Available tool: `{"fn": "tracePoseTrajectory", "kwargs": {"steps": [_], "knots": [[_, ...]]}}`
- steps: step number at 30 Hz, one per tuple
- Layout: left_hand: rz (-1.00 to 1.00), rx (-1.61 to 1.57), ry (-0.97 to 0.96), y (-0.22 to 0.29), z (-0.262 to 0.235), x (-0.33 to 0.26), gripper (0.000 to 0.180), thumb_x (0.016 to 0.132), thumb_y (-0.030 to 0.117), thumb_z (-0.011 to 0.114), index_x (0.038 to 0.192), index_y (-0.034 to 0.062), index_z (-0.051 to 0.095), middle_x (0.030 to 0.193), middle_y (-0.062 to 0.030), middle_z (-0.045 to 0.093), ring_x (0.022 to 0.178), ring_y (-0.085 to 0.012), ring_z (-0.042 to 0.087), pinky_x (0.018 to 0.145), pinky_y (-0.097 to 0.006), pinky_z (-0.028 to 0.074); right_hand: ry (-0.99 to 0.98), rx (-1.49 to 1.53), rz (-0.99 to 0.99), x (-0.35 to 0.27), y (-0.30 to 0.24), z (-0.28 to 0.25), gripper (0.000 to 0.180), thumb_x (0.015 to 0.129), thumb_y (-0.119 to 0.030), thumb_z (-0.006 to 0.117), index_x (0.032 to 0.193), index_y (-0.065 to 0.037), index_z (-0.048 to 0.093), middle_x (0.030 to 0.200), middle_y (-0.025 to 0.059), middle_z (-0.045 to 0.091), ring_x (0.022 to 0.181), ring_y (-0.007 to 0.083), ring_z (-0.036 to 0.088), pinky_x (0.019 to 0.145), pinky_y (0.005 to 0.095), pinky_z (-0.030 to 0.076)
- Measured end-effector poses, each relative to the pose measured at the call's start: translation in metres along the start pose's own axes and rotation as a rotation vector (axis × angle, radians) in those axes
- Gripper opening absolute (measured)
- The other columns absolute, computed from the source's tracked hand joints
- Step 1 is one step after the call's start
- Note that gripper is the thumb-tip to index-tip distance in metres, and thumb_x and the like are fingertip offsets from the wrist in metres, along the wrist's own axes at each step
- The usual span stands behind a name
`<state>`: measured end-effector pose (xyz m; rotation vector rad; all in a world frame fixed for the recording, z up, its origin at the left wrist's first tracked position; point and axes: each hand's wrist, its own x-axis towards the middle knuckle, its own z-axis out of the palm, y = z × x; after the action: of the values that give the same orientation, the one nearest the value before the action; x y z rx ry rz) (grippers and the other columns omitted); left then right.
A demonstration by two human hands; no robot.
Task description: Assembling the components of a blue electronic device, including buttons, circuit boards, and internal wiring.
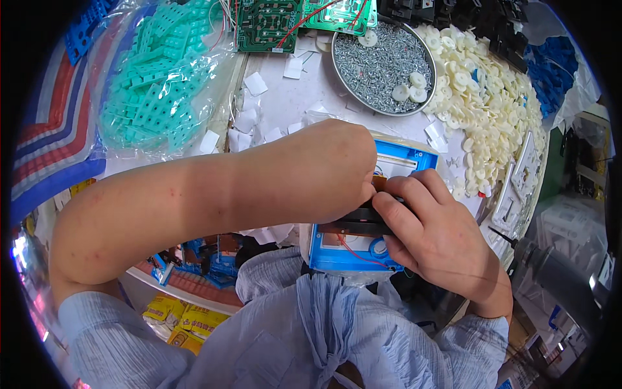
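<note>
A blue and white plastic casing (316,249) lies in front of my body, with a thin red wire loose inside it. Across its middle sits a long black plastic part (355,227). My left hand (327,170) is bent over the casing from the left, closed, with most of its fingers hidden behind the back of the hand. Fingers curled, my right hand (431,230) grips the black part from the right. The two hands nearly meet at its upper side, where a small brownish piece (380,183) shows between them.
A round metal dish (382,71) of screws stands at the back, beside a heap of cream plastic discs (499,110). Green circuit boards (265,26) lie behind. Left is a clear bag of turquoise plastic parts (159,84). At right a power screwdriver (557,272) points inward.
</note>
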<state>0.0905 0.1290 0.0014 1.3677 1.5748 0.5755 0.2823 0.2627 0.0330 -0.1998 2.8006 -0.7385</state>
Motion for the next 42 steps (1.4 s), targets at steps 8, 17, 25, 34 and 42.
{"fn": "tracePoseTrajectory", "kwargs": {"steps": [8,17,25,34,42], "knots": [[-0.019,-0.069,0.084,-0.002,0.007,-0.007,0.018,0.090,0.011,0.069,0.084,-0.0057,0.072,0.069,-0.0184,0.067,0.059,-0.0239,0.060,0.059,-0.037,0.048,-0.001,0.012,0.000,-0.001,0.000,0.000,0.058,0.079,-0.014,0.074,0.133,-0.004,0.057,0.122,0.0107,0.058,0.111,0.0318,0.057,0.081,0.0374,0.060],[0.011,-0.267,0.009,-0.006,0.003,-0.017,0.012,0.093,0.009,0.070,0.091,-0.0028,0.072,0.069,-0.0063,0.065,0.058,-0.0125,0.055,0.055,-0.030,0.044,0.239,0.168,0.010,-0.012,0.010,0.018,0.069,0.066,-0.002,0.085,0.127,-0.001,0.055,0.115,0.0170,0.066,0.101,0.0379,0.063,0.085,0.0445,0.055],[0.128,-0.257,0.104,-0.019,0.006,-0.027,0.013,0.089,0.005,0.076,0.101,0.0003,0.075,0.096,-0.0085,0.071,0.073,-0.0148,0.063,0.062,-0.028,0.048,0.405,0.218,-0.072,-0.013,0.016,0.031,0.060,0.074,-0.006,0.082,0.127,0.002,0.056,0.107,0.0185,0.065,0.093,0.0380,0.064,0.078,0.0443,0.056],[0.227,-0.208,0.356,-0.021,0.036,-0.049,0.020,0.086,-0.002,0.076,0.106,0.0007,0.076,0.103,-0.0115,0.074,0.088,-0.0229,0.073,0.073,-0.030,0.056,0.409,0.205,-0.085,-0.008,0.014,0.028,0.053,0.075,-0.005,0.082,0.122,0.001,0.058,0.104,0.0155,0.066,0.091,0.0363,0.064,0.076,0.0427,0.056],[0.260,0.061,0.510,-0.018,0.037,-0.041,0.012,0.090,0.002,0.074,0.102,0.0021,0.071,0.097,-0.0145,0.072,0.084,-0.0307,0.072,0.072,-0.037,0.057,0.448,0.188,-0.031,-0.008,0.009,0.032,0.051,0.075,-0.008,0.084,0.119,0.000,0.060,0.103,0.0155,0.067,0.089,0.0349,0.065,0.076,0.0419,0.055]]}}
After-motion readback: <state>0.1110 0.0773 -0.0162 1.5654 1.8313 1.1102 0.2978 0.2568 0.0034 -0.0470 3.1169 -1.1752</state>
